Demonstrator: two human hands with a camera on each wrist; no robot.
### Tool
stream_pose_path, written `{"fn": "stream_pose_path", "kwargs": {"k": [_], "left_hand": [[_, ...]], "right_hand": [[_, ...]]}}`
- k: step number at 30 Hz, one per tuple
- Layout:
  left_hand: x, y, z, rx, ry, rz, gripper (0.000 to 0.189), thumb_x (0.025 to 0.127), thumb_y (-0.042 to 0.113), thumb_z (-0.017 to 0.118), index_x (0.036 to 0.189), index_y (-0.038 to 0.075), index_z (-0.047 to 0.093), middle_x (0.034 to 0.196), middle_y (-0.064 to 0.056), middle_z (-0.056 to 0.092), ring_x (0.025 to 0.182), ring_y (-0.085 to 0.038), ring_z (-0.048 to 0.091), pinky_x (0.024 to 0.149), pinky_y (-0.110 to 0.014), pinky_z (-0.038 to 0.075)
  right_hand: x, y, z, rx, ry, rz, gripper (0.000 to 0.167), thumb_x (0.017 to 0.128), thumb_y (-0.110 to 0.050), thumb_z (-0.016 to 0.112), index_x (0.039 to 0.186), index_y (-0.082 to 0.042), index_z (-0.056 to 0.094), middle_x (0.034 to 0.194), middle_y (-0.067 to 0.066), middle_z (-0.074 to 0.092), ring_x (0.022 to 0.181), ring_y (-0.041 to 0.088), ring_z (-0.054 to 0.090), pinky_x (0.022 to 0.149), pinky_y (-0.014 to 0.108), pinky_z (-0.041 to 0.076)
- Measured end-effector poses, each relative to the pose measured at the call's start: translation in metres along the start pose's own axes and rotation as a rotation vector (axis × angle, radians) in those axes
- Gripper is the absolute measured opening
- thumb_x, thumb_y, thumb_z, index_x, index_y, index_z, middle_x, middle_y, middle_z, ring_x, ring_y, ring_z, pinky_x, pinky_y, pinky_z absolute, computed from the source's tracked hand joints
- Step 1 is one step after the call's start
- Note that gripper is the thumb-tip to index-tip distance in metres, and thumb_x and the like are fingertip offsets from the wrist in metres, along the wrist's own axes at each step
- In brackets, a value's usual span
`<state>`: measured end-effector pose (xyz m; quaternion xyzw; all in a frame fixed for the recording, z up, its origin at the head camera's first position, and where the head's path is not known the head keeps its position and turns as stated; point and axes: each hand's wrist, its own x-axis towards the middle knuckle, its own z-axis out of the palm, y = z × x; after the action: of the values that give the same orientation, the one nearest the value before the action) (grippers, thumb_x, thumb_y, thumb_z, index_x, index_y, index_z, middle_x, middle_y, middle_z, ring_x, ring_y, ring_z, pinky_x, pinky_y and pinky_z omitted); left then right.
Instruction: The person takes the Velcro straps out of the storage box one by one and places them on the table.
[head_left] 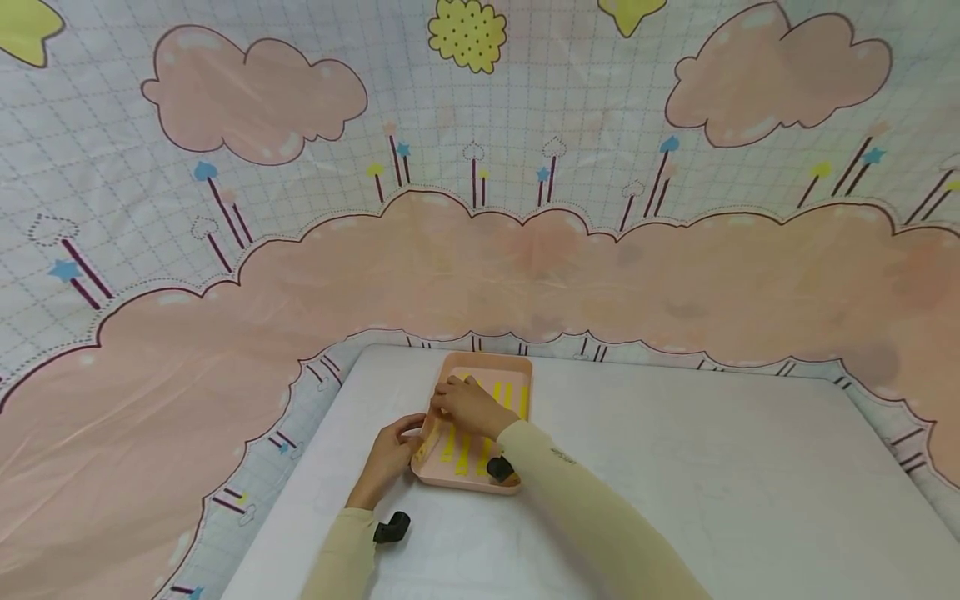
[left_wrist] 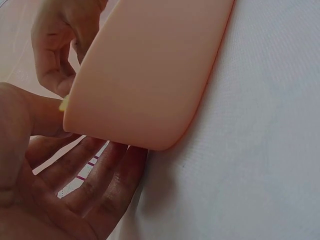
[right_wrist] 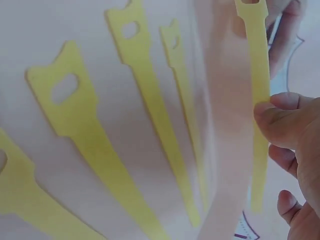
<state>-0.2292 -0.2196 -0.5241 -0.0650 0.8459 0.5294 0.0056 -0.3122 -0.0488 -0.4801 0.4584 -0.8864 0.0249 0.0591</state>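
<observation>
A shallow pink tray (head_left: 491,360) lies on the white table with several flat yellow straps (right_wrist: 92,117) spread over its floor; each has a slotted, notched head, like a reusable cable tie. My right hand (head_left: 472,407) reaches over the tray and pinches one yellow cable tie (right_wrist: 257,65) between thumb and fingers, along the inside of the left wall. At the near left corner, my left hand (head_left: 390,457) holds the tray's wall, its thumb at the rim and its fingers outside. A bit of yellow shows by that thumb in the left wrist view.
The white table (head_left: 675,467) extends to the right of the tray. A cloth (head_left: 562,275) printed with clouds, stars and hearts hangs behind and at the left side. Black wrist cameras (head_left: 392,527) sit on both sleeves.
</observation>
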Motion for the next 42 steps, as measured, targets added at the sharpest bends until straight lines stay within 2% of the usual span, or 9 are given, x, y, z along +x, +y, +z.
{"fn": "stream_pose_path", "kwargs": {"k": [10,16,22,24,28,32,37,42], "left_hand": [[0.000,-0.002,0.001,-0.034,-0.011,-0.018,0.042,0.092,0.003,0.054,0.134,0.007,0.058,0.130,-0.018,0.063,0.099,-0.019,0.066,0.066,-0.025,0.050],[-0.001,-0.003,0.000,-0.015,0.003,-0.012,0.042,0.092,0.001,0.056,0.133,0.007,0.059,0.133,-0.018,0.061,0.090,-0.017,0.062,0.063,-0.023,0.047],[-0.001,-0.003,-0.001,0.002,0.006,-0.019,0.043,0.092,0.004,0.057,0.135,0.008,0.058,0.114,-0.017,0.067,0.074,-0.014,0.056,0.057,-0.022,0.042],[-0.001,-0.003,-0.001,0.012,0.005,-0.021,0.043,0.092,0.004,0.056,0.135,0.007,0.058,0.117,-0.018,0.067,0.080,-0.016,0.060,0.060,-0.023,0.045],[-0.002,-0.002,-0.001,0.007,-0.004,-0.006,0.043,0.092,0.003,0.056,0.135,0.005,0.058,0.132,-0.019,0.061,0.095,-0.020,0.064,0.068,-0.026,0.049],[-0.003,0.001,-0.002,-0.003,-0.014,-0.002,0.043,0.093,0.003,0.056,0.136,0.005,0.057,0.134,-0.020,0.060,0.095,-0.021,0.064,0.068,-0.026,0.049],[-0.002,0.002,-0.001,0.004,-0.018,-0.003,0.043,0.094,0.004,0.056,0.137,0.005,0.056,0.136,-0.019,0.059,0.096,-0.022,0.064,0.068,-0.026,0.050],[-0.002,0.002,0.001,-0.006,-0.017,-0.012,0.042,0.094,0.005,0.057,0.137,0.007,0.056,0.137,-0.017,0.059,0.099,-0.023,0.064,0.068,-0.025,0.050]], "right_hand": [[-0.009,0.002,-0.014,0.054,0.066,-0.001,0.005,0.097,-0.024,0.060,0.095,-0.023,0.064,0.095,-0.009,0.063,0.092,0.012,0.053,0.077,0.026,0.037],[-0.014,0.004,-0.019,0.109,0.101,-0.023,0.005,0.098,-0.019,0.059,0.095,-0.020,0.064,0.093,-0.008,0.062,0.088,0.011,0.052,0.081,0.024,0.044],[-0.022,0.003,-0.027,0.241,0.127,0.006,0.005,0.098,-0.015,0.059,0.097,-0.018,0.064,0.093,-0.007,0.060,0.087,0.009,0.050,0.081,0.020,0.046],[-0.026,0.002,-0.030,0.284,0.147,0.021,0.005,0.097,-0.015,0.060,0.098,-0.018,0.064,0.094,-0.007,0.060,0.087,0.009,0.051,0.081,0.020,0.047],[-0.034,0.001,-0.034,0.349,0.207,0.035,0.004,0.096,-0.014,0.062,0.099,-0.017,0.063,0.095,-0.005,0.062,0.087,0.008,0.054,0.081,0.021,0.048],[-0.039,0.001,-0.035,0.406,0.268,0.060,0.008,0.095,-0.015,0.063,0.103,-0.016,0.062,0.097,-0.004,0.064,0.085,0.008,0.055,0.078,0.022,0.048],[-0.046,0.003,-0.033,0.459,0.351,0.089,0.020,0.094,-0.015,0.064,0.114,-0.013,0.061,0.097,-0.003,0.064,0.084,0.009,0.057,0.076,0.022,0.048],[-0.054,0.004,-0.031,0.542,0.422,0.130,0.020,0.094,-0.014,0.064,0.114,-0.011,0.062,0.096,-0.001,0.066,0.083,0.010,0.058,0.076,0.022,0.049]]}}
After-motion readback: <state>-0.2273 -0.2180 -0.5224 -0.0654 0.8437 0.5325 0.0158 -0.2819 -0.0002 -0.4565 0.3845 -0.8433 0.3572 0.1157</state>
